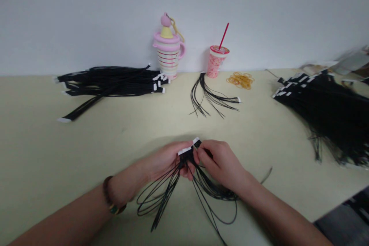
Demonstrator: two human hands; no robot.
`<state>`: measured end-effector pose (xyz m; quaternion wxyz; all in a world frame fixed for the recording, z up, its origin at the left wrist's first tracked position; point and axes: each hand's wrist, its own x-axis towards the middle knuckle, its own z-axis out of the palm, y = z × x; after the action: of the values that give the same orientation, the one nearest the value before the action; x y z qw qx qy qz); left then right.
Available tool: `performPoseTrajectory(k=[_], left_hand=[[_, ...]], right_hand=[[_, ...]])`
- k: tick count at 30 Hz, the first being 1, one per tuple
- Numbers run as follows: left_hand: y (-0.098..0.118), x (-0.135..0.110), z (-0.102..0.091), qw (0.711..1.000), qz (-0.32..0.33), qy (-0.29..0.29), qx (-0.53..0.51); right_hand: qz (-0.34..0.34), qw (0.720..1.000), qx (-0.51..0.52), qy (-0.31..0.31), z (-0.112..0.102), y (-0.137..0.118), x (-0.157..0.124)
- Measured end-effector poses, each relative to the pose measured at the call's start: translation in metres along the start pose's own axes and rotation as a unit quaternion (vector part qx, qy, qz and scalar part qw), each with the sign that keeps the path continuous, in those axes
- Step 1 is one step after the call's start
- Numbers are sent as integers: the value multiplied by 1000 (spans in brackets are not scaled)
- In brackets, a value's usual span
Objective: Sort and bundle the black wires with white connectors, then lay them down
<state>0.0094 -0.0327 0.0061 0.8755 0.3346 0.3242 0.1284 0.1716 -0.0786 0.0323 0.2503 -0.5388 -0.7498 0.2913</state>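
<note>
Loops of thin black wire (219, 196) sagged to the tabletop (72, 153) while my left hand (163, 161) and right hand (221, 163) pinched their white-tipped ends (186, 153), fingers pressed together, keeping them bunched.

Plastic-sheathed wires (215, 192) (matt, smooth)

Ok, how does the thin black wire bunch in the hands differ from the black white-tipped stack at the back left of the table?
The thin black wire bunch is held up in loose, spread loops, while the black white-tipped stack lies flat and tightly gathered on the table. The stack is much bulkier than the bunch. Both are black with white tips.
</note>
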Motion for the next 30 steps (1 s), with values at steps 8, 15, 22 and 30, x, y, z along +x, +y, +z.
performPoseTrajectory(k=[8, 15, 22, 30], left_hand=[[0, -1, -1, 1000, 0, 24, 5], [-3, 0, -3, 1000, 14, 6, 26], [-1, 0, -3, 1000, 1, 5, 1], [1, -1, -2, 1000, -7, -5, -14]], right_hand=[[-2, 1000, -12, -4, 1, 0, -1], [1, 1000, -18, -12, 1, 1, 1], [0, 1000, -6, 25, 1, 0, 1], [20, 999, -9, 26, 1, 1, 0]])
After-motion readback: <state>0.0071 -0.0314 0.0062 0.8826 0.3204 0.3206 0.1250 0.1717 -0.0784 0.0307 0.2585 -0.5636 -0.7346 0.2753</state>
